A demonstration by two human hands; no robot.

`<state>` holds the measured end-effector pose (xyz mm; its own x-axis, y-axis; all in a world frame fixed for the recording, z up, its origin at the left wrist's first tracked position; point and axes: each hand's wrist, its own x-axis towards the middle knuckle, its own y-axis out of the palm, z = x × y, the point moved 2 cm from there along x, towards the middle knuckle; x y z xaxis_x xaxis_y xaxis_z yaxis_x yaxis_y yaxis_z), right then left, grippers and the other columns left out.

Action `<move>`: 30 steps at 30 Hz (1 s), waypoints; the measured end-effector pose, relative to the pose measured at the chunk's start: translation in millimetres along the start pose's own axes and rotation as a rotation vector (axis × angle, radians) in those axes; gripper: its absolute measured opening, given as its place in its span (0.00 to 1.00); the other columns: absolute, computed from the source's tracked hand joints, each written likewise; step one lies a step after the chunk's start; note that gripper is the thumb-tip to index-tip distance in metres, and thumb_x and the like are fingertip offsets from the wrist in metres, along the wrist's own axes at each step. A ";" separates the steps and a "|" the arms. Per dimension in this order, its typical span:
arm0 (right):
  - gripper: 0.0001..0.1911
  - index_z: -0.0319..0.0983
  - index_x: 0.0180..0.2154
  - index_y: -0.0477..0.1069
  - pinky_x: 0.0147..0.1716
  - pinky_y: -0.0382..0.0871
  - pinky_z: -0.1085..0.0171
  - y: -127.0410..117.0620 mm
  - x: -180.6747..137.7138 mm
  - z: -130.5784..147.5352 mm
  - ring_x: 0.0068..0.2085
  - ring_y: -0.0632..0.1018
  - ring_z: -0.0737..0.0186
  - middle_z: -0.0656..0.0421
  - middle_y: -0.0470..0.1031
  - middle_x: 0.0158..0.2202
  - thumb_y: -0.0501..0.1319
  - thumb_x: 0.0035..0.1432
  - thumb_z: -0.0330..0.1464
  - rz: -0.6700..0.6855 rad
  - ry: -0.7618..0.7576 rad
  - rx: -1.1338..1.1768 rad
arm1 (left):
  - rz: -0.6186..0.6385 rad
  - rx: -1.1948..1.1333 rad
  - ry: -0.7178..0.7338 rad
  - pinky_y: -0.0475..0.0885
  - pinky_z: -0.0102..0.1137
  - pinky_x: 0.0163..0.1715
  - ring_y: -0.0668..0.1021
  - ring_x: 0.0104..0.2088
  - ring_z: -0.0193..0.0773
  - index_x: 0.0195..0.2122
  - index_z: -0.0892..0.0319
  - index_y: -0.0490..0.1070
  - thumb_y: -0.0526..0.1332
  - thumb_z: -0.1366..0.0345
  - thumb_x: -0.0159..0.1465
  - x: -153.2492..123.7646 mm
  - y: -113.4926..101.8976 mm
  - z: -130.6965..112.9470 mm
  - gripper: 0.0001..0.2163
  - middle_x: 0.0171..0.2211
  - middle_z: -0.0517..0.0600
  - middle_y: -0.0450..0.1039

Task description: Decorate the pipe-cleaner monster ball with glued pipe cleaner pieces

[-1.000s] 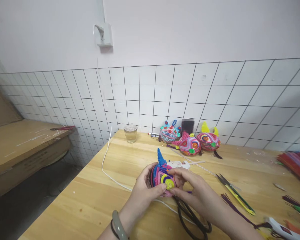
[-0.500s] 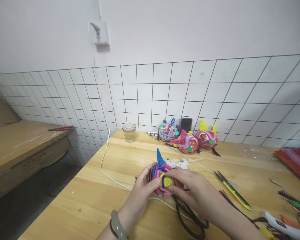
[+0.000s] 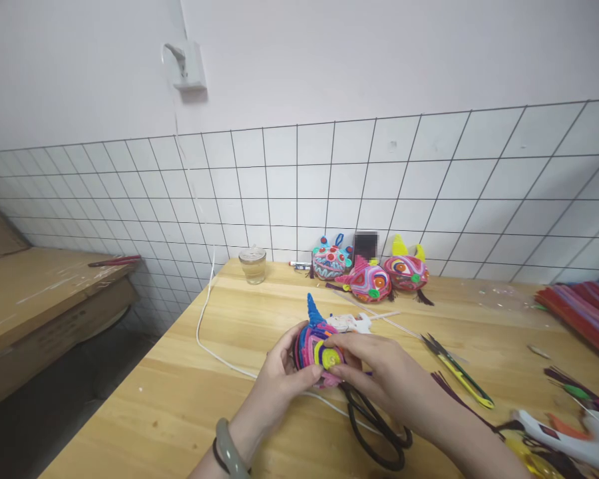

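- Head view, lower centre of the frame: a round, many-coloured toy [image 3: 307,347] with a blue horn [image 3: 313,311] pointing up and a yellow coil [image 3: 331,359] on its front, held above the wooden table [image 3: 170,412].
- Left hand [image 3: 279,372], lower centre: fingers curled round the toy's left side, thumb against its front; a bangle [image 3: 228,447] circles the wrist.
- Right hand [image 3: 394,372], right of the toy: thumb and fingers set narrowly on the coil and the toy's right side.
- Just behind the toy lies a white tool [image 3: 350,323]; below the right hand, a looped dark cord [image 3: 374,432].
- Right of the frame: yellow-handled snips [image 3: 462,376] and striped red cloth [image 3: 579,313].
- Centre, by the tiled wall [image 3: 314,179]: a glass [image 3: 252,267] and three finished-looking toys [image 3: 372,285].
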<state>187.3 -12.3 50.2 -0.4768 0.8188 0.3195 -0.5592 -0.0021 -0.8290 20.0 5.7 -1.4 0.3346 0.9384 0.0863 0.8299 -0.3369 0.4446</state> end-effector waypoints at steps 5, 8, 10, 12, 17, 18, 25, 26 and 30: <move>0.13 0.40 0.47 0.71 0.44 0.70 0.61 2.9 0.2 -0.4 0.44 0.77 0.57 0.56 0.78 0.45 0.60 0.59 0.32 -0.002 0.014 0.012 | -0.029 0.024 0.006 0.68 0.38 0.49 0.72 0.52 0.49 0.51 0.60 0.66 0.70 0.66 0.47 0.3 -0.1 0.7 0.29 0.51 0.58 0.71; 0.13 0.41 0.47 0.71 0.45 0.69 0.61 4.3 0.2 -1.1 0.45 0.76 0.58 0.56 0.77 0.45 0.60 0.59 0.33 0.001 0.028 0.040 | -0.031 0.031 0.025 0.67 0.38 0.50 0.72 0.51 0.49 0.51 0.59 0.66 0.71 0.65 0.47 1.5 -1.0 3.4 0.29 0.50 0.57 0.72; 0.14 0.42 0.48 0.70 0.44 0.69 0.62 4.4 -0.2 -1.3 0.44 0.76 0.58 0.57 0.77 0.45 0.60 0.59 0.34 0.010 0.050 0.070 | -0.036 0.031 0.021 0.67 0.39 0.49 0.71 0.51 0.49 0.51 0.59 0.66 0.71 0.65 0.47 2.3 -2.0 5.1 0.29 0.50 0.57 0.71; 0.15 0.42 0.49 0.69 0.41 0.70 0.62 3.2 -1.3 -0.7 0.40 0.76 0.59 0.57 0.77 0.43 0.59 0.59 0.35 0.026 0.080 0.094 | -0.035 0.029 0.009 0.68 0.39 0.49 0.71 0.52 0.50 0.51 0.59 0.66 0.70 0.64 0.47 2.6 -3.0 6.1 0.29 0.51 0.58 0.71; 0.16 0.43 0.51 0.67 0.43 0.68 0.61 -5.1 -3.2 4.7 0.42 0.75 0.59 0.56 0.75 0.44 0.53 0.62 0.30 0.053 0.065 0.149 | -0.012 -0.008 -0.068 0.69 0.39 0.47 0.69 0.53 0.52 0.50 0.58 0.68 0.70 0.66 0.48 1.4 -3.8 4.9 0.27 0.52 0.58 0.69; 0.17 0.44 0.51 0.67 0.44 0.67 0.61 -6.5 -2.8 5.2 0.45 0.74 0.59 0.57 0.75 0.45 0.51 0.62 0.28 0.053 0.057 0.163 | -0.004 -0.021 -0.088 0.70 0.39 0.46 0.70 0.53 0.52 0.50 0.58 0.68 0.69 0.66 0.49 0.9 -3.5 4.1 0.26 0.52 0.58 0.69; 0.20 0.45 0.47 0.69 0.47 0.65 0.62 -8.3 -0.4 4.2 0.46 0.74 0.62 0.61 0.76 0.42 0.48 0.61 0.23 0.029 0.053 0.220 | 0.031 -0.080 -0.181 0.74 0.41 0.37 0.76 0.41 0.47 0.51 0.58 0.68 0.63 0.64 0.57 -1.6 0.6 1.3 0.20 0.49 0.59 0.71; 0.19 0.45 0.46 0.70 0.47 0.65 0.63 -8.4 -0.5 4.6 0.46 0.74 0.62 0.61 0.76 0.41 0.48 0.61 0.22 0.026 0.053 0.227 | 0.026 -0.075 -0.182 0.74 0.41 0.37 0.77 0.40 0.47 0.51 0.58 0.68 0.63 0.64 0.57 -1.9 0.5 2.2 0.20 0.49 0.59 0.71; 0.19 0.43 0.46 0.70 0.44 0.66 0.66 -8.1 -1.2 5.7 0.43 0.75 0.64 0.60 0.76 0.43 0.47 0.61 0.22 0.008 0.049 0.241 | 0.004 -0.056 -0.155 0.73 0.40 0.39 0.75 0.45 0.48 0.51 0.56 0.68 0.65 0.64 0.54 -2.1 -1.3 6.5 0.22 0.50 0.58 0.70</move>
<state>188.5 -16.5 59.2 -0.4521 0.8448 0.2861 -0.7037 -0.1407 -0.6964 21.1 3.6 -7.9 0.4067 0.9123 -0.0483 0.8035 -0.3320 0.4942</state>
